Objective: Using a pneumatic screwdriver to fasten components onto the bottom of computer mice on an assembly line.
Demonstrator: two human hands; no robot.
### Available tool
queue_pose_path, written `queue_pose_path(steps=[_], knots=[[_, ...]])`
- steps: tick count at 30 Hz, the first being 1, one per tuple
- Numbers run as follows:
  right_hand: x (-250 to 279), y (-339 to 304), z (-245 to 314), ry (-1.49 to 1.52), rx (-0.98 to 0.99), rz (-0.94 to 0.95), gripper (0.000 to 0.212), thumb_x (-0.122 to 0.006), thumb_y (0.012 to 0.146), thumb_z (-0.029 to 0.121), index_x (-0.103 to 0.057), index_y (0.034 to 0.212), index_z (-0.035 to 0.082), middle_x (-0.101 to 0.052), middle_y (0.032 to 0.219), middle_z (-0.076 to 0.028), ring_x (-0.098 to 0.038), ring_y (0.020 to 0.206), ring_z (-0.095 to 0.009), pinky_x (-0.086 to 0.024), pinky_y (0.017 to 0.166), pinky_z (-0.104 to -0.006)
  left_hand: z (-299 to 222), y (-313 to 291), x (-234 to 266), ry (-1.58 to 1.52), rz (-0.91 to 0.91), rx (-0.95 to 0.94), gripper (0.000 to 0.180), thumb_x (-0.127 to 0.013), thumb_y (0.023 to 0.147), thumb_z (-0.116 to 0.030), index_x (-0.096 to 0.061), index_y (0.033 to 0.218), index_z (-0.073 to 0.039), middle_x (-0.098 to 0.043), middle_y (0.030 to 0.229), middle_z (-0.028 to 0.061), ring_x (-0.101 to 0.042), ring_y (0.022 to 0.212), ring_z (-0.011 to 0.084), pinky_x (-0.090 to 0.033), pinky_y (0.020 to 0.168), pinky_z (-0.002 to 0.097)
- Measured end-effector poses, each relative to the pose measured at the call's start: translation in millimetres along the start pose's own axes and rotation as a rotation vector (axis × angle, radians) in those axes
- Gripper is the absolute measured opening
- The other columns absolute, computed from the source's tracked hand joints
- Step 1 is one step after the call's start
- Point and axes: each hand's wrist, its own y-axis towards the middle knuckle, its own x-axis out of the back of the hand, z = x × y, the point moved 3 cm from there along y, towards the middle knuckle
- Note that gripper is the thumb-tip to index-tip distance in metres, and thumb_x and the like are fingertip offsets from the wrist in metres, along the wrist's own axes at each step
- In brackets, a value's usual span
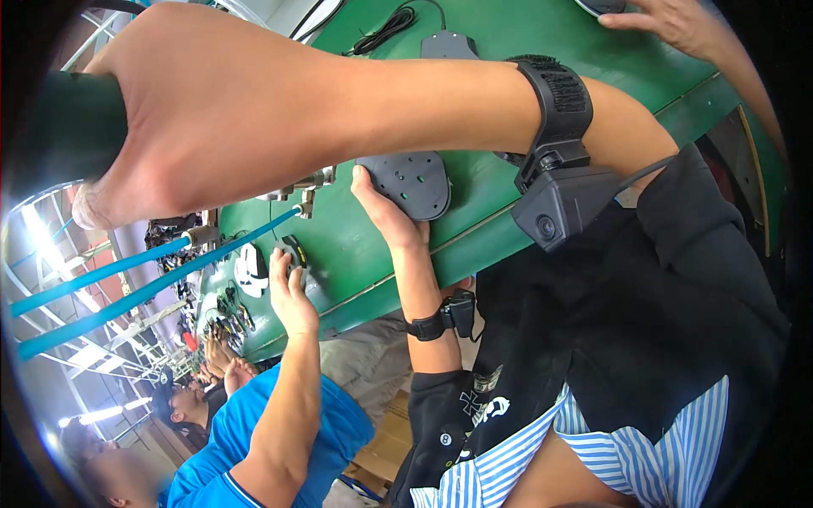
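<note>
My right hand (pixel 203 118) is raised close to the camera, its forearm crossing the upper part of the view. Its fingers wrap round a thick dark cylindrical grip (pixel 72 135), whose far end is out of sight. Lower down, my left hand (pixel 385 207) holds a black oval computer mouse base (pixel 413 188) with several small holes against the green table (pixel 500 190). The right forearm hides part of that table. Beyond this forearm lies a dark mouse-shaped part (pixel 449 45) with a coiled black cable (pixel 385 34).
Blue hoses (pixel 161 292) with metal fittings (pixel 306 201) run at the left. A co-worker in a blue shirt (pixel 246 432) has a hand (pixel 292 296) at a dark part, near white shells (pixel 251 271). Another person's hand (pixel 673 30) reaches in at upper right.
</note>
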Motion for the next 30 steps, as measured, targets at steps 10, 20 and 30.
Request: queue_pose_path(steps=[10, 20, 30], knots=[[-11, -6, 1, 0.008, -0.012, 0.007, 0.033, -0.07, 0.067, 0.028, -0.066, 0.065, -0.005, -0.063, 0.066, -0.026, -0.064, 0.063, -0.039, -0.053, 0.063, -0.0411, -127, 23, -71, -0.79, 0.034, 0.219, 0.039, -0.04, 0.098, -0.032, -0.052, 0.128, -0.009, -0.051, 0.132, 0.0114, -0.055, 0.115, 0.0251, -0.05, 0.092, 0.042], [-8, 27, 33, -0.251, 0.152, 0.019, 0.034, -0.071, 0.066, 0.027, -0.065, 0.066, -0.006, -0.063, 0.067, -0.026, -0.065, 0.063, -0.04, -0.053, 0.064, -0.0417, -202, 45, -156, -1.769, 0.098, 0.233, 0.048, -0.031, 0.102, -0.042, -0.051, 0.128, -0.006, -0.061, 0.122, 0.012, -0.064, 0.104, 0.032, -0.056, 0.083, 0.0557], [-15, -10, 31, 0.188, -0.018, 0.011, 0.029, -0.072, 0.065, 0.022, -0.065, 0.066, -0.006, -0.061, 0.063, -0.026, -0.064, 0.059, -0.038, -0.052, 0.06, -0.0405, -188, 39, -150, -1.63, -0.055, 0.185, 0.067, -0.037, 0.101, -0.058, -0.034, 0.146, -0.008, -0.046, 0.144, 0.0081, -0.048, 0.131, 0.0264, -0.044, 0.105, 0.0442]])
